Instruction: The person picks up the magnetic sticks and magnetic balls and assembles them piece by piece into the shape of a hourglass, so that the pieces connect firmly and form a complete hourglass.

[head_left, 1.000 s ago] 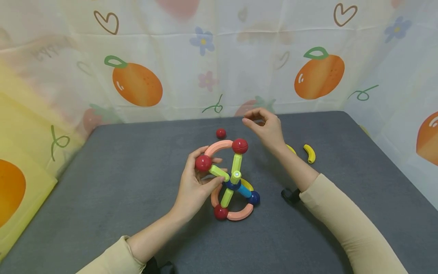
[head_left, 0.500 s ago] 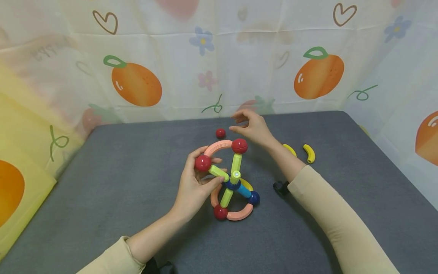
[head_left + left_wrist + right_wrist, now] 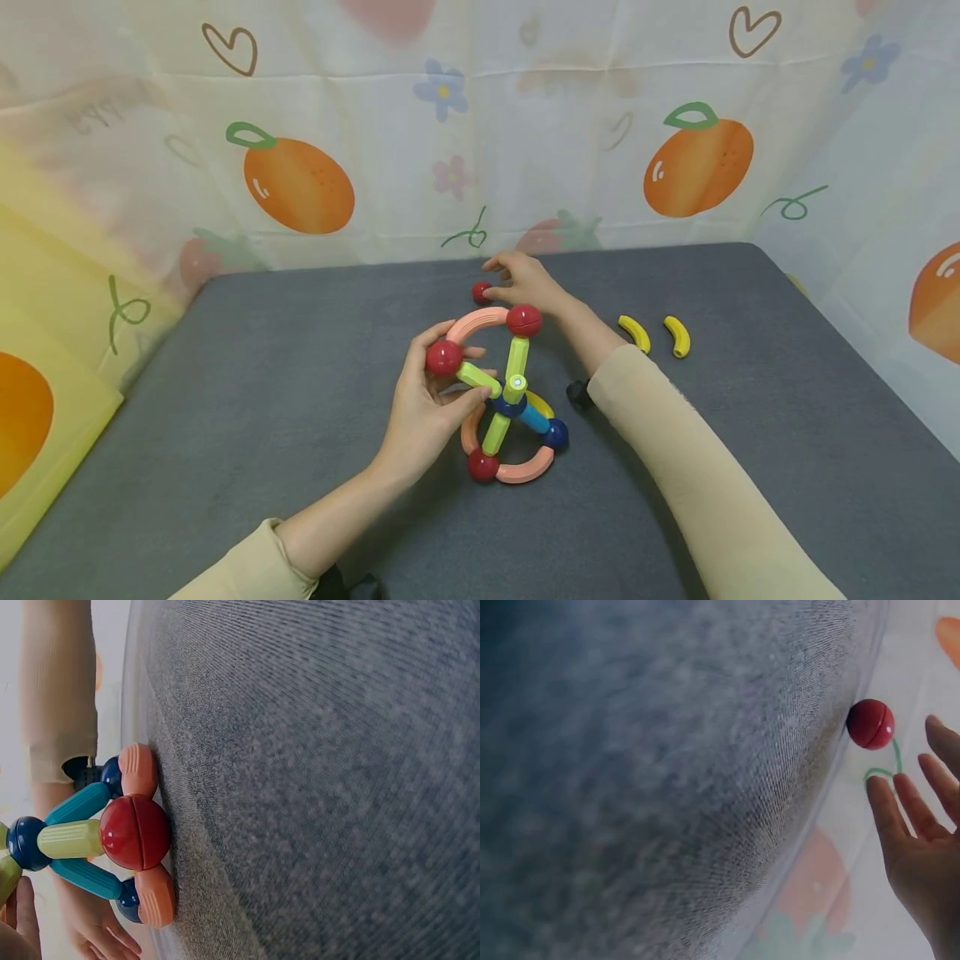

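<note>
My left hand (image 3: 423, 412) grips a magnetic ball-and-rod structure (image 3: 516, 358) by an upper lime rod, thumb and fingers around it. The structure has red balls and coral curved bars at top and base, with a dark blue ball (image 3: 27, 843) at its middle. In the left wrist view, its low red ball (image 3: 135, 832) joins a lime rod and coral bars, close over the table. At the back, my right hand (image 3: 528, 285) reaches beside a loose red ball (image 3: 871, 724). Its fingers are spread and apart from that ball in the right wrist view.
Two yellow curved bars (image 3: 677, 337) lie on the grey table (image 3: 300, 375), right of the structure. A printed fabric backdrop (image 3: 480, 125) rises behind the table's far edge. Black wrist gear (image 3: 578, 395) hangs under the right sleeve.
My right hand has moved left and slightly down in the head view, arriving at the loose red ball. Both yellow bars now show fully. My left hand and the structure stay in place.
</note>
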The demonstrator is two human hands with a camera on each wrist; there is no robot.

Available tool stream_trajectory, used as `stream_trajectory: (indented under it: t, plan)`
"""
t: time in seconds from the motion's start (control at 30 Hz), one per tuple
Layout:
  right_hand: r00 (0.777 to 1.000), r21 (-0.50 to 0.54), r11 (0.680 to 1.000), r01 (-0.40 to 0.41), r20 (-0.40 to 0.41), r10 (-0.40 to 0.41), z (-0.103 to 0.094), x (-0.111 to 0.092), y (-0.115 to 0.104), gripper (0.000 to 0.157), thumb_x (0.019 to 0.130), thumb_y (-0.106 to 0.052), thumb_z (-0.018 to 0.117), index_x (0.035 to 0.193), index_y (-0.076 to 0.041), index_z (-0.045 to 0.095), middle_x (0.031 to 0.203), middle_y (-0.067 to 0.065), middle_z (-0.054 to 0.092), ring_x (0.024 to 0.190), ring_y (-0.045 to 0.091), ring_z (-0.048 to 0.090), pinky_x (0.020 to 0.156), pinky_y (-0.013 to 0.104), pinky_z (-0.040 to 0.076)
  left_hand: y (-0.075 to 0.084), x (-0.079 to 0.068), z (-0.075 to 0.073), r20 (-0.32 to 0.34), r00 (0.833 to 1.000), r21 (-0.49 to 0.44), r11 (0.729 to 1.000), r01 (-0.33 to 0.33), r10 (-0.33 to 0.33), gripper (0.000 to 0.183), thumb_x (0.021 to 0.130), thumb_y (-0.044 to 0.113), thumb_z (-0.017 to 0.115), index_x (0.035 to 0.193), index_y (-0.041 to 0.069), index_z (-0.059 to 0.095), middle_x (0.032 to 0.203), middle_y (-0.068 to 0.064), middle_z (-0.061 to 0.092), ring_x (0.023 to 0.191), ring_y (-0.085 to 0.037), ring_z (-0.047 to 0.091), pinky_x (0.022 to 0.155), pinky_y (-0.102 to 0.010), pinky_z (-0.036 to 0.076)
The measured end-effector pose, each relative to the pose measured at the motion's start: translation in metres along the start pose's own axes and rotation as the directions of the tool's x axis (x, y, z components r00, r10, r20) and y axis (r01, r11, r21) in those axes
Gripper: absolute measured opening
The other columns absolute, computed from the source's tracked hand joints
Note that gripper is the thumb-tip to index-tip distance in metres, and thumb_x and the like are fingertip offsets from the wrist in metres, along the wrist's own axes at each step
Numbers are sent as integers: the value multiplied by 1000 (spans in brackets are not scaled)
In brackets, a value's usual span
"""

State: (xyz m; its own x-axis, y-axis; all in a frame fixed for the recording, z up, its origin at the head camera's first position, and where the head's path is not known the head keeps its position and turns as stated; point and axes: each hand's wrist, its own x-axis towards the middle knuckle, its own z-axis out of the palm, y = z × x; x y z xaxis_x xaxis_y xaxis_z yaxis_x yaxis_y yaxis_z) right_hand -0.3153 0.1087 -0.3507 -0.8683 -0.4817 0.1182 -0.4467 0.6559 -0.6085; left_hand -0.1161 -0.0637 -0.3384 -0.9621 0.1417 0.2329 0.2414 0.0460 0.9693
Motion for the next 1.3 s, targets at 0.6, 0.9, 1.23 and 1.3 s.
stream_trajectory:
  t: [0.6, 0.9, 1.23, 1.3]
  plan:
    - [970, -233, 972, 40, 240, 17, 9, 18, 0, 53, 101, -18, 56, 150, -5, 40, 155, 16, 42, 145, 33, 39, 120, 47, 35, 2, 0, -1, 2, 1000, -2, 1000, 7, -7, 79, 82, -9, 72, 146, 14, 31, 125, -16, 63, 105, -24, 73, 92, -29, 58]
    - [979, -237, 971, 18, 201, 31, 12, 17, 1, 43, 99, -15, 59, 140, -7, 53, 138, 14, 60, 129, 30, 56, 109, 43, 47, 1, 0, 0, 10, 1000, 2, 1000, -1, 1, 78, 82, -9, 72, 146, 13, 31, 125, -17, 62, 105, -24, 73, 93, -31, 58]
    - [991, -157, 987, -38, 119, 57, 4, 7, 0, 38, 94, -15, 66, 130, -5, 58, 124, 16, 65, 116, 30, 62, 99, 42, 52, 1, -1, 0, 2, 1000, 7, 1000, -1, 1, 79, 82, -9, 72, 146, 13, 31, 125, -16, 63, 105, -26, 73, 92, -30, 58]
    - [997, -111, 993, -34, 67, 41, 0, 5, 2, 38, 92, -15, 68, 128, -4, 59, 123, 17, 65, 115, 31, 63, 98, 43, 53, 1, -1, 0, 3, 1000, 6, 1000, -2, 2, 79, 82, -9, 72, 145, 13, 31, 125, -16, 63, 105, -25, 73, 91, -30, 58]
